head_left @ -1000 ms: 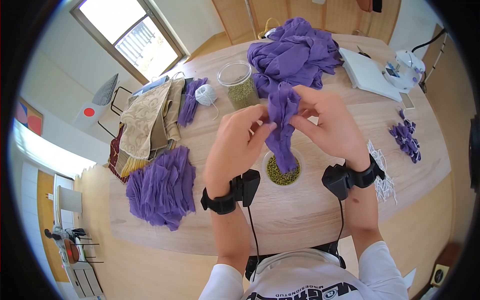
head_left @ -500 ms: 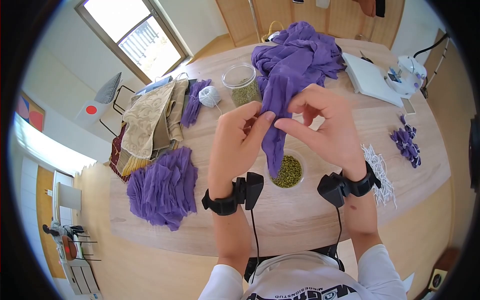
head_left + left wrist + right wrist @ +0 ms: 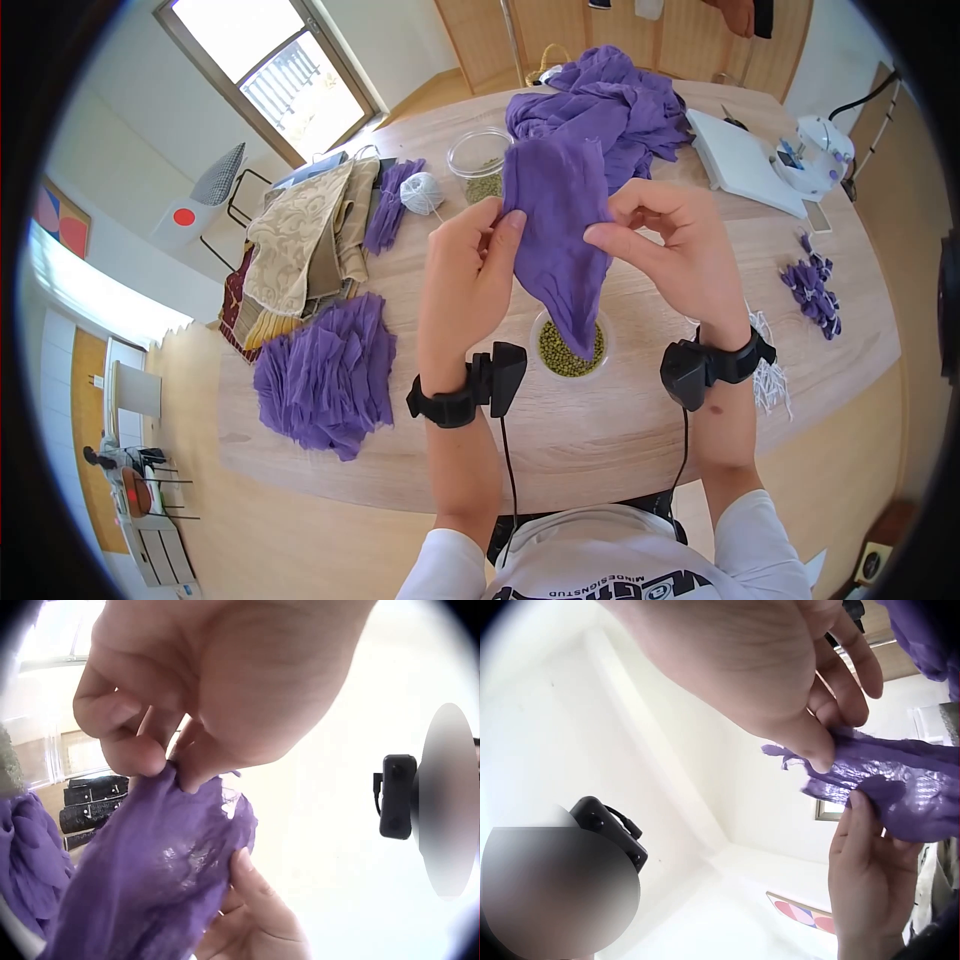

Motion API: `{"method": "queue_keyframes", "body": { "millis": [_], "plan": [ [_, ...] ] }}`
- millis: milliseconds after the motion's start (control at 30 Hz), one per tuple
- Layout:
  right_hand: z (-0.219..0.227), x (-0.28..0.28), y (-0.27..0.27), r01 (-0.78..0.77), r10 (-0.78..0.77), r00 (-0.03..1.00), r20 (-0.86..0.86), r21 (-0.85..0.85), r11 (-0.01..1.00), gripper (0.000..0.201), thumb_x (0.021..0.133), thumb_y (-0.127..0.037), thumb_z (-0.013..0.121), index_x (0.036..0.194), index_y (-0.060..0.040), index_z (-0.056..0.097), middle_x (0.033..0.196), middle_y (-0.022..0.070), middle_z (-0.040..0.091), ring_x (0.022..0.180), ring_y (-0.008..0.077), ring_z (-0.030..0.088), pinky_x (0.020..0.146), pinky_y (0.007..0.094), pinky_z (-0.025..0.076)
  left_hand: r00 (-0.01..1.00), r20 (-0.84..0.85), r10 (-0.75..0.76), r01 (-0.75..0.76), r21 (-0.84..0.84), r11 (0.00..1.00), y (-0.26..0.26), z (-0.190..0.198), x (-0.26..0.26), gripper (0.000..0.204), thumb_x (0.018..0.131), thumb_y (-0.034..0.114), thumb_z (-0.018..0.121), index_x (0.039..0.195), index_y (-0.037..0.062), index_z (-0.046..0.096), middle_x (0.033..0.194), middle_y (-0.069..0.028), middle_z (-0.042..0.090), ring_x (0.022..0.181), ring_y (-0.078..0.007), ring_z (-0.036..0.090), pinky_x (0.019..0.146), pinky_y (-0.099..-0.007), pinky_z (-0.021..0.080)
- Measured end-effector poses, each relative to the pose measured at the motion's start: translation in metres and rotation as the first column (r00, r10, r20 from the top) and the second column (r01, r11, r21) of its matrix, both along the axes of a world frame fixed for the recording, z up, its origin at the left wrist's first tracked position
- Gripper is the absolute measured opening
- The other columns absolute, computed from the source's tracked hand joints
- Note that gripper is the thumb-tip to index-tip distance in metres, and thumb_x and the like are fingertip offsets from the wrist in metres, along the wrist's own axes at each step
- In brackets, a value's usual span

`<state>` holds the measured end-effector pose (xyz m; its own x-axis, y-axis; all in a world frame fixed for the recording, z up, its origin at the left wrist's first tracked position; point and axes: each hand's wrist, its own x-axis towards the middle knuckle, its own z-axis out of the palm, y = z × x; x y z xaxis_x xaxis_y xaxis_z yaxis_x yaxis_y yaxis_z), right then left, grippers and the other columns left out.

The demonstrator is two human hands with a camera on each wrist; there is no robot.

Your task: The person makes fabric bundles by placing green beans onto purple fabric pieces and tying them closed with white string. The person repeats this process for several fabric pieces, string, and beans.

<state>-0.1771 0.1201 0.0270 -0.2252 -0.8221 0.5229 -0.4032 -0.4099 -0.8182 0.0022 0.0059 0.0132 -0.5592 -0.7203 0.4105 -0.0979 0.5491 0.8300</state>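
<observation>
A piece of purple cloth is stretched between both hands in the head view, its lower tip hanging over a small tub of green beans. The left hand pinches its left edge between thumb and fingers. At the opposite edge, the right hand pinches the fabric the same way. Thin, glossy purple cloth spans the two hands in the left wrist view. From the right wrist, the cloth shows a frayed end beside the right thumb.
Behind the hands are a clear jar and heaped purple fabric. Stacked purple pieces, patterned fabrics and a yarn ball lie left. White strings, tied purple bundles and a sewing machine are right.
The cloth, bunched narrow earlier, is now spread wide and flatter. The right hand, apart from the cloth's edge half a second ago, has moved right and pinches it.
</observation>
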Motion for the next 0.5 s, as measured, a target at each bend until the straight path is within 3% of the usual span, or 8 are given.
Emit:
{"method": "queue_keyframes", "body": {
  "millis": [233,333,433,500],
  "plan": [
    [-0.002,0.000,-0.002,-0.060,0.054,0.988,0.147,0.036,0.998,0.019,0.084,-0.008,0.077,0.080,0.0013,0.062,0.072,-0.0018,0.059,0.066,0.0045,0.051,0.063,0.0219,0.045,0.981,-0.077,0.176,-0.168,0.097,0.981,0.008,0.005,-0.007,0.016,0.092,0.011,0.068,0.093,-0.0033,0.059,0.078,-0.0072,0.060,0.060,-0.0098,0.056,0.054,-0.0255,0.044],
    [0.000,0.001,-0.003,-0.068,0.059,0.991,0.116,0.074,0.995,0.015,0.085,-0.008,0.076,0.083,0.0025,0.066,0.075,0.0004,0.064,0.069,0.0048,0.055,0.064,0.0223,0.047,0.993,-0.093,0.069,-0.049,0.198,0.979,0.011,0.011,-0.002,0.023,0.095,0.017,0.067,0.104,-0.0018,0.058,0.090,-0.0060,0.063,0.071,-0.0118,0.064,0.060,-0.0232,0.051],
    [0.000,0.003,-0.004,-0.123,0.114,0.988,0.106,0.090,0.988,0.013,0.087,-0.008,0.075,0.089,0.0039,0.071,0.079,0.0035,0.069,0.072,0.0063,0.059,0.068,0.0234,0.050,0.980,-0.157,-0.118,0.154,0.236,0.959,0.017,0.012,-0.004,0.027,0.096,0.021,0.068,0.106,-0.0026,0.059,0.095,-0.0067,0.065,0.078,-0.0133,0.066,0.066,-0.0252,0.055],
    [-0.002,0.003,-0.005,-0.170,0.156,0.980,0.126,0.108,0.979,0.013,0.088,-0.007,0.073,0.094,0.0046,0.072,0.082,0.0054,0.071,0.074,0.0076,0.062,0.070,0.0243,0.052,0.963,-0.206,-0.173,0.227,0.273,0.935,0.017,0.008,-0.008,0.021,0.093,0.014,0.070,0.100,-0.0026,0.061,0.092,-0.0044,0.065,0.079,-0.0106,0.065,0.066,-0.0237,0.054]
  ]
}}
